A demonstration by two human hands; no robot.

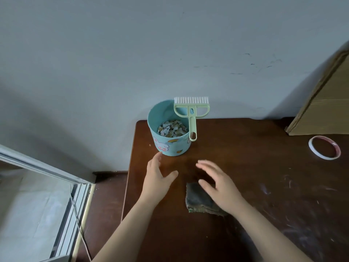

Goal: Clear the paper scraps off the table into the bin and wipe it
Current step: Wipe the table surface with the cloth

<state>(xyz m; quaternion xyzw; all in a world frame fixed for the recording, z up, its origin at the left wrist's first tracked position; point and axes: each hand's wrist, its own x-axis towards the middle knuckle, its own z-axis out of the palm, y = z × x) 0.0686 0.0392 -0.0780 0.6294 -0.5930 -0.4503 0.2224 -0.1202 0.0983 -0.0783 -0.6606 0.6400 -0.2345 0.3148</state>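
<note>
A: Item: dark folded cloth (198, 200), near centre of the brown wooden table (245, 157), partly under the right hand (221, 188)?
B: Likely soft, light, limp, so press flat on top. Both hands spread, holding nothing; left hand (158, 176) beside the turquoise round bin (170, 146), paper scraps (172, 128) inside.

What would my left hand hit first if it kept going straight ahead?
Probably the blue bin: the left hand points at its lower left side, fingertips close to it, though depth is unclear.

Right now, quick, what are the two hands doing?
Left hand: open, holding nothing, near the bin.
Right hand: open, holding nothing, over the cloth.
</note>
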